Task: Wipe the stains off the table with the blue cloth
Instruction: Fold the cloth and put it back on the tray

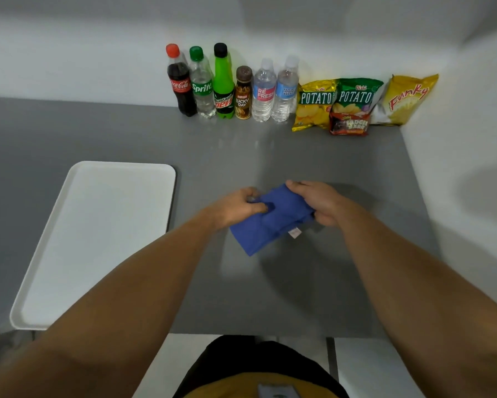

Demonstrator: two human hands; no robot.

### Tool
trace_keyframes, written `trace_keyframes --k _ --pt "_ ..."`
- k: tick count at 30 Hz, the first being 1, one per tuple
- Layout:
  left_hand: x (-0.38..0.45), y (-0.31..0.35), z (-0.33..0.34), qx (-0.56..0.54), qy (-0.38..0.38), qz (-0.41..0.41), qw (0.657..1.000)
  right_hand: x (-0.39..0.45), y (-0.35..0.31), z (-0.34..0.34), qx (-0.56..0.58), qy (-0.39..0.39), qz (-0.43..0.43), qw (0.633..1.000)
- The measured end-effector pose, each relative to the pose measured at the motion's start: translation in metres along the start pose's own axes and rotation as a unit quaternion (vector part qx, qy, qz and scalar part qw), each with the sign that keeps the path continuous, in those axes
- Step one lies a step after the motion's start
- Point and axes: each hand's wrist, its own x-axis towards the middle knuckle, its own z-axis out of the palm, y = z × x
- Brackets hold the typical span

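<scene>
Blue cloth [266, 225]: soft matt fabric, small white sewn tag. Table [313, 282]: smooth grey top, slight sheen. White tray [97, 234] at left: smooth plastic, satin. Far bottles [232, 87]: clear glossy plastic. Chip bags [356, 101] far right: shiny crinkled foil.

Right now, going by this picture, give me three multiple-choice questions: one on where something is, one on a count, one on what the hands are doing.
1. Where is the white tray?
A. left of the blue cloth
B. under the bottles
C. against the right wall

2. How many bottles stand by the back wall?
A. four
B. six
C. eight

3. What are the hands doing?
A. both hold the cloth
B. both lie flat on the tray
C. one lifts a bottle

Answers:
1 A: the tray lies at the table's left.
2 B: six stand in a row.
3 A: the left hand and right hand each grip the cloth.
</scene>
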Motion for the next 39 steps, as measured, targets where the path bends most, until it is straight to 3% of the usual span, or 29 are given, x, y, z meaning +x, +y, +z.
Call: trace_keyframes --k 3,6,9,13,16,18,24,31,35,39 --pt "-0.022 -0.016 -0.003 -0.046 -0.005 -0.031 0.998 -0.004 0.009 0.008 0.005 0.003 0.003 1.000" --pt "-0.046 -0.034 -0.003 -0.200 -0.038 -0.057 0.977 -0.013 0.017 0.017 0.007 -0.003 0.008 1.000" --pt "-0.063 -0.054 0.003 -0.347 -0.036 -0.059 0.935 -0.020 0.022 0.025 0.019 -0.013 0.015 1.000" --pt "-0.075 -0.069 0.016 -0.524 0.024 -0.040 0.851 -0.031 0.025 0.038 0.041 -0.042 0.016 0.998" --pt "-0.081 -0.072 0.020 -0.587 0.079 -0.046 0.804 -0.041 0.024 0.045 0.021 -0.056 0.022 0.998" --pt "-0.087 -0.074 0.019 -0.597 0.106 -0.045 0.794 -0.045 0.022 0.050 0.010 -0.067 0.022 0.997" --pt "-0.109 -0.082 -0.012 -0.498 0.127 0.006 0.858 -0.050 0.012 0.071 -0.043 -0.094 0.028 0.994" --pt "-0.143 -0.106 -0.062 -0.438 0.075 0.033 0.895 -0.053 0.011 0.123 -0.073 -0.109 0.079 0.988" --pt "-0.164 -0.131 -0.087 -0.385 0.055 0.041 0.921 -0.052 0.021 0.151 -0.081 -0.045 0.085 0.992" --pt "-0.184 -0.159 -0.104 -0.378 0.042 0.040 0.924 -0.055 0.029 0.169 -0.074 0.045 0.072 0.994"
